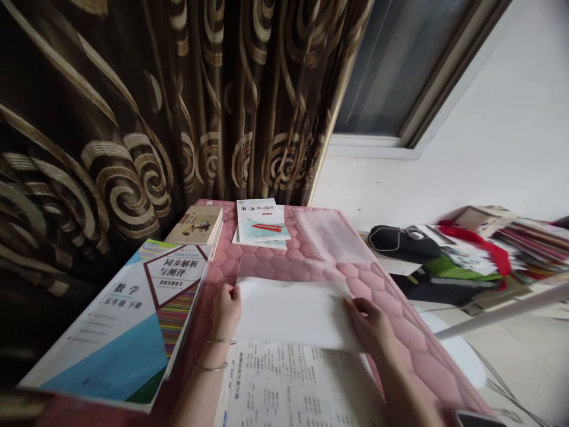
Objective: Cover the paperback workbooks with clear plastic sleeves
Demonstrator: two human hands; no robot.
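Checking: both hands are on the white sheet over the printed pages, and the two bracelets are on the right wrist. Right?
No: the two bracelets are on the left wrist, as the head view shows. The left hand and right hand are on the white sheet over the printed pages.

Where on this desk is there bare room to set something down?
Pink mat shows between the calligraphy workbook and the white sheet, and right of the right hand, below the clear sleeve. It's crowded on the left, where the math book lies beside the left hand.
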